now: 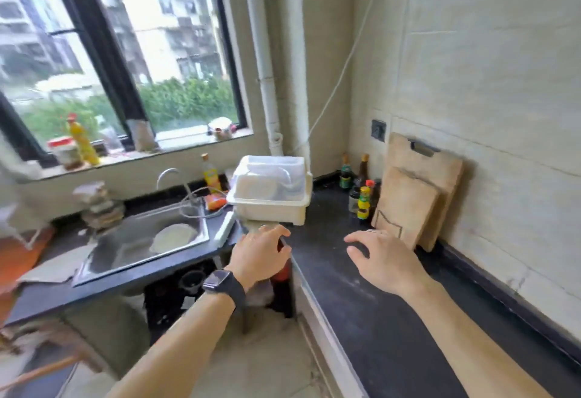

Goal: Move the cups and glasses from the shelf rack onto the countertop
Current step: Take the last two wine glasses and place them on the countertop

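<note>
Two bare forearms, no sleeves anywhere along their visible length. On the left wrist, a watch [220, 281]: dark rounded-rectangle case, glossy blank face with a faint purplish sheen, on a wide matte black band [236, 291] wrapping the wrist. Left hand [261, 256] just beyond the watch, bare, no rings visible on it. Right hand [382, 256] well right of the watch, with a thin pale ring [374, 231] on one finger. Nothing on the right wrist.

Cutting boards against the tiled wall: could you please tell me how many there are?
2. The larger cutting board leans on the wall; the smaller cutting board leans in front of it. None seems hidden.
</note>
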`<act>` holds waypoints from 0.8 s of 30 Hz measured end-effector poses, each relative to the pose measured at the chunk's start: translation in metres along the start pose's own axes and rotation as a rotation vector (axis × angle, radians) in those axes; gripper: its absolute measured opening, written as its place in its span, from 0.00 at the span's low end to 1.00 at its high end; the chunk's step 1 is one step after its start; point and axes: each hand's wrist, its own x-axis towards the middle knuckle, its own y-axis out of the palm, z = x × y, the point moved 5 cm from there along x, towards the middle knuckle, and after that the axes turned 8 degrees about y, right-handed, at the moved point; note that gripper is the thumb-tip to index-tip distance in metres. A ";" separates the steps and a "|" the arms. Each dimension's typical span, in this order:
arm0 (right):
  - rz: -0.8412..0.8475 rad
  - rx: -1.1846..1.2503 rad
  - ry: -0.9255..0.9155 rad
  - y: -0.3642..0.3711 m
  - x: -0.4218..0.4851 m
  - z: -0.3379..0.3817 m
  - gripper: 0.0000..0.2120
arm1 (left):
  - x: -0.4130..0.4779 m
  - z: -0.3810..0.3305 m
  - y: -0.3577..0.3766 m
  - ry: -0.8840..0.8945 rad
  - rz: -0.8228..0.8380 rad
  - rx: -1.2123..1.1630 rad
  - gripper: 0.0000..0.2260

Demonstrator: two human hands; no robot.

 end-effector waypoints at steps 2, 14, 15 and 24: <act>0.026 0.030 -0.129 0.017 0.012 0.073 0.17 | -0.041 0.054 -0.041 -0.108 -0.078 0.009 0.17; 0.152 0.135 -0.635 0.134 -0.001 0.475 0.18 | -0.302 0.327 -0.215 -0.604 -0.233 0.207 0.18; 0.149 0.143 -0.659 0.142 -0.003 0.507 0.18 | -0.319 0.348 -0.230 -0.628 -0.241 0.220 0.18; 0.165 0.252 -0.761 0.199 0.002 0.719 0.18 | -0.417 0.510 -0.326 -0.728 -0.312 0.242 0.19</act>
